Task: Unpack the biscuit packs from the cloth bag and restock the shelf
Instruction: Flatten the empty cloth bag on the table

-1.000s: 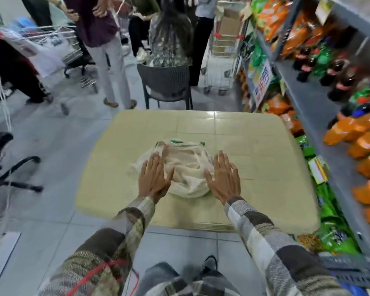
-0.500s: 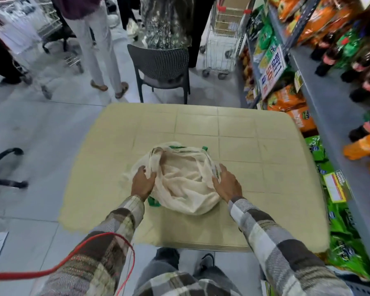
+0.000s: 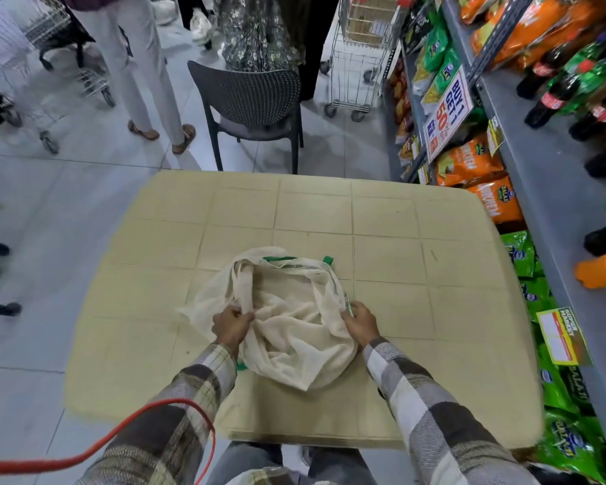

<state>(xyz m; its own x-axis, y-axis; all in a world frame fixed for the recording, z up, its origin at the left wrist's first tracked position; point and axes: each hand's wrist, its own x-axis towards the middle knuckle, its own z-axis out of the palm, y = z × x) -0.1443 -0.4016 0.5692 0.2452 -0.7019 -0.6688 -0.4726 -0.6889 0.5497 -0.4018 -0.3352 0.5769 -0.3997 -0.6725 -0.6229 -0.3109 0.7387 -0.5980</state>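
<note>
Cream cloth, one bag (image 3: 294,320), slumped on the single beige table (image 3: 399,239) toward its 6 o'clock edge. Two hands are on it. The left hand (image 3: 232,327) is at the bag's 8 o'clock, fingers curled tight around a strap and bunched fabric. The right hand (image 3: 361,322) is at 3 o'clock, fingers pinching the rim. The mouth gapes toward 12 o'clock, with green trim showing there; what lies inside cannot be made out. One dark chair (image 3: 256,99) stands beyond the table at 12 o'clock. The shelf (image 3: 546,190) runs along 3 o'clock, with two orange snack bags (image 3: 469,162) near the table's far corner. One red cable (image 3: 119,435) loops across the left sleeve at 7 o'clock.
</note>
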